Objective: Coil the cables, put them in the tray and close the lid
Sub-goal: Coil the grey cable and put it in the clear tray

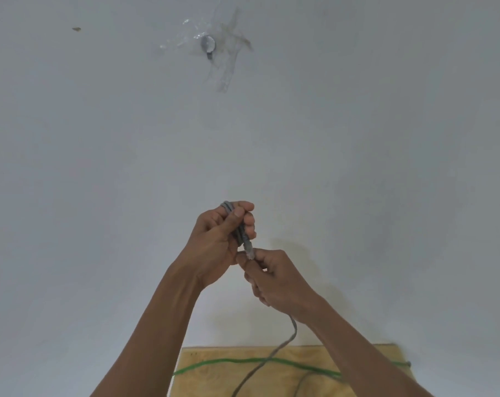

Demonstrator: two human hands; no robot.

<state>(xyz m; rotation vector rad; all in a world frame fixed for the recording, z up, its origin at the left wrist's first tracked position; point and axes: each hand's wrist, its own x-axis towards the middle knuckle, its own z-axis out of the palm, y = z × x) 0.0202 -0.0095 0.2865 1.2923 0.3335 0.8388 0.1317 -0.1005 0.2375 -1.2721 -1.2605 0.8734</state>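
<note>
The left hand (pixel 218 239) is gripping a small bundle of grey round cable (pixel 237 224), fingers and thumb curled round the loops and holding them raised in front of a pale wall; the cable's clear plastic connector (pixel 249 250) is projecting from the underside of that fist. Just right of it, the right hand (pixel 274 277) is pinching the connector tip between thumb and forefinger, its remaining fingers curled; the two hands are almost touching. From beneath the right hand the free length of grey cable is hanging down and trailing onto a light wooden board (pixel 314 356), running off the lower edge of the view; a thin green cable (pixel 243 362) is lying across the board from its left edge towards its right edge, crossing the grey one. No tray or lid is in view.

Judgement: the grey cable is only partly coiled. To do this step well, the left hand should be keeping the loops flat and equal; the right hand should be feeding slack evenly, without twisting or bending the cable sharply at the connector; the trailing length should be kept from snagging the green cable.
</note>
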